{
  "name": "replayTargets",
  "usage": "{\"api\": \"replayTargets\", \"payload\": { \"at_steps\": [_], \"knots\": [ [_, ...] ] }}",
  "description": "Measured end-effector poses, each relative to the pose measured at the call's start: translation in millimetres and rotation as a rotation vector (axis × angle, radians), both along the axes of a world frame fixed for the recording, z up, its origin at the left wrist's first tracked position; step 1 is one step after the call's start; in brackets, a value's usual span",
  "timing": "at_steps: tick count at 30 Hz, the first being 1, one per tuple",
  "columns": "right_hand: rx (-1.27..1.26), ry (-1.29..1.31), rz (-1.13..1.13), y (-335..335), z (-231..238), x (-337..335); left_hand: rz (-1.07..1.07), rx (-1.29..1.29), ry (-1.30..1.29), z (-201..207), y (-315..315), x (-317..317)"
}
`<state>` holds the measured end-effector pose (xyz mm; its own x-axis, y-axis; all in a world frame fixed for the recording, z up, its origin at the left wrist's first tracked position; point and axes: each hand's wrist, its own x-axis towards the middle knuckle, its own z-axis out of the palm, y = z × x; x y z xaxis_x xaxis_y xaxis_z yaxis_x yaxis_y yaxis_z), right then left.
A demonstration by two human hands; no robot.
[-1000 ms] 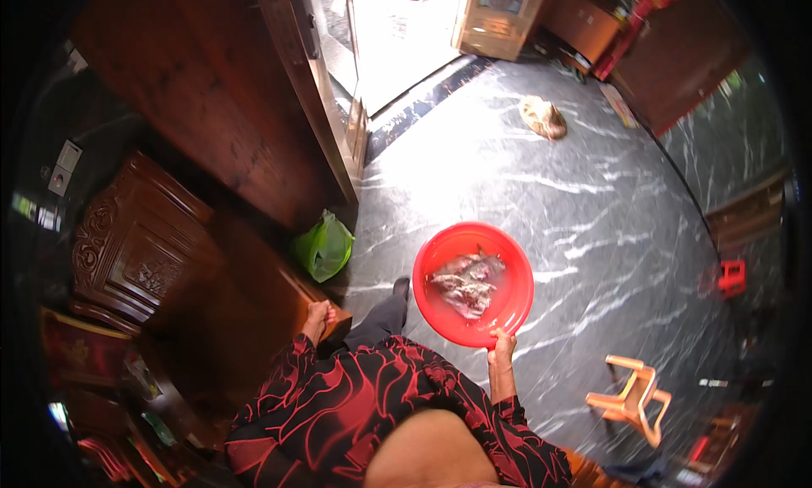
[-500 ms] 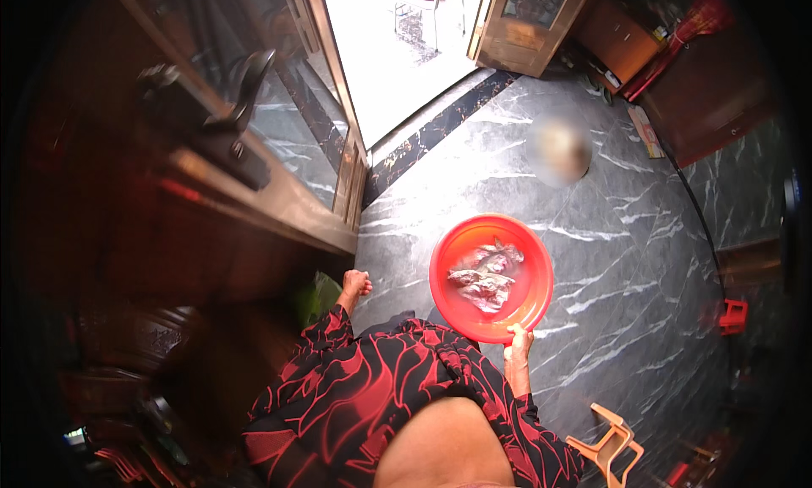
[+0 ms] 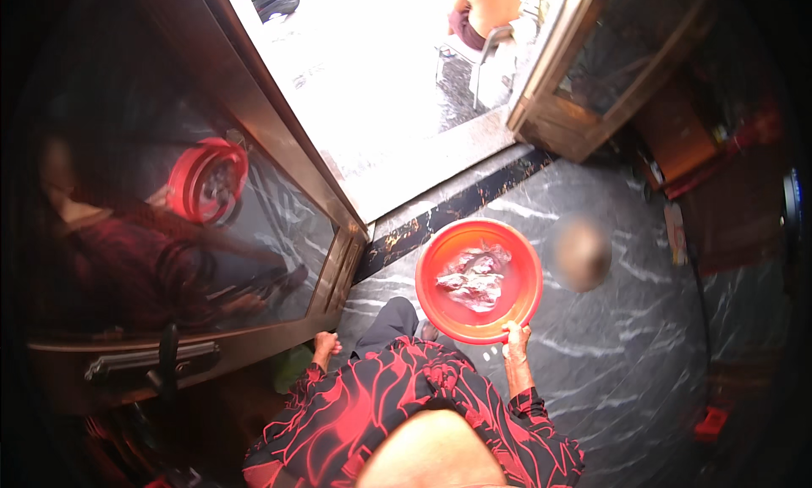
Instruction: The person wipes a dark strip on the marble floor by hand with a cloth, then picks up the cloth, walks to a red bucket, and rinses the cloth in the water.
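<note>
My right hand grips the near right rim of a round red plastic basin, thumb over the edge. The basin is carried out in front of me at about waist height. Inside lies a crumpled heap of whitish, shiny, wet-looking stuff with reddish tints, in what looks like shallow water; its kind cannot be made out. My left hand hangs at my side near the door's lower edge, fingers curled closed, with nothing visible in it.
A glass-paned door stands at the left, reflecting me and the basin. Ahead, a dark marbled sill crosses the bright doorway. Outside, a person sits on a chair. Another door leaf stands right; a blurred round patch shows on the floor.
I have moved forward, so the doorway, sill and outside person appear nearer. The basin stays in my right hand. My left hand has swung back. The orange stool has left the view.
</note>
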<state>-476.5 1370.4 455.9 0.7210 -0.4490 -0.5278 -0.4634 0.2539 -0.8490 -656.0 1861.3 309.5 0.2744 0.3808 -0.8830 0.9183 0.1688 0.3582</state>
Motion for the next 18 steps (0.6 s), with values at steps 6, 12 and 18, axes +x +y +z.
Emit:
{"api": "replayTargets", "payload": {
  "at_steps": [6,12,18],
  "knots": [
    [0.036,0.017,0.097,23,-9,219,-0.313,0.214,0.286,4,-10,148],
    [0.135,0.022,0.038,79,-30,387,0.092,-0.012,-0.086,-32,0,380],
    [0.122,0.045,0.154,137,-66,550,-0.115,0.009,-0.359,-27,33,612]
  ]
}}
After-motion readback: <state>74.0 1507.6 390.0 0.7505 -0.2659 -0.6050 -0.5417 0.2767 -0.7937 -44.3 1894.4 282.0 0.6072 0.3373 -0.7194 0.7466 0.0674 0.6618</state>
